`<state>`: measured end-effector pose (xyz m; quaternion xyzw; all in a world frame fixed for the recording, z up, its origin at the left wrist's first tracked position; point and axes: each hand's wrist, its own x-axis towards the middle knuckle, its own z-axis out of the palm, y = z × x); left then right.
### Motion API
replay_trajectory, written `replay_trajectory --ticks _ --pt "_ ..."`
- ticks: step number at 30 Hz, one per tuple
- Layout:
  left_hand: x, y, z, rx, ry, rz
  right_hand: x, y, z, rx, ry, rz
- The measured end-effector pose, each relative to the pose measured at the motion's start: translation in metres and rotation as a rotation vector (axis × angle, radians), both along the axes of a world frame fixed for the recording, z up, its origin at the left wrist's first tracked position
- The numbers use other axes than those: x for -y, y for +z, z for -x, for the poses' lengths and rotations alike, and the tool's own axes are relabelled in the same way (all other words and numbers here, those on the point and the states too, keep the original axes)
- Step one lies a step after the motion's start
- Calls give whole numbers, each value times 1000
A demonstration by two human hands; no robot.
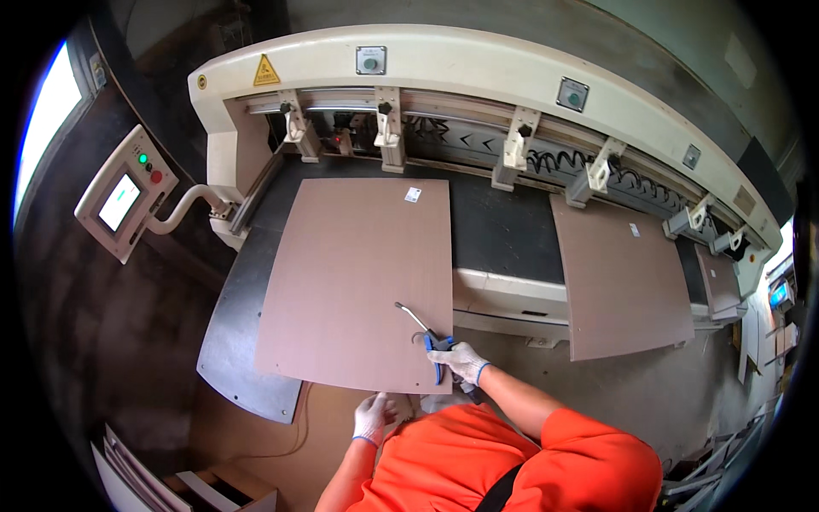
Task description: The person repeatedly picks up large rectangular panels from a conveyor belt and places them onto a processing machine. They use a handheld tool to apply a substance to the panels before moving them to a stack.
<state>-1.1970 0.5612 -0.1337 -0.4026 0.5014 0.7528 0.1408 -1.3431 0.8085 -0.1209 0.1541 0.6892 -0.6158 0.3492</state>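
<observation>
In my right hand (467,363), gloved in white knit with a blue cuff, is a blue air blow gun (441,343). My fingers are closed around its handle, and its thin metal nozzle points up and left over a large pinkish-brown panel (358,273). That panel lies flat on the dark machine table and carries a small white label (413,194) near its far edge. My left hand (374,417), gloved alike, is just below the panel's near edge. Its fingers are loosely bent and apart, with nothing seen in them; whether it touches the edge I cannot tell.
A cream-coloured machine (478,64) with several clamps spans the back. Its control screen (119,203) stands on an arm at left. A second panel (627,282) lies to the right, partly beyond the table (508,230). Boards (141,478) lean at lower left.
</observation>
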Motion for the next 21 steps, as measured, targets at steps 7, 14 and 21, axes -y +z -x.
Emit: replay_trajectory --ticks 7,14,21 --pt "11 -42 103 -71 109 97 68 -21 73 -7 51 26" --pt "63 -35 149 -61 172 212 122 -25 113 -23 60 78" --pt "90 -35 159 -51 197 271 131 -8 130 88 104 150"
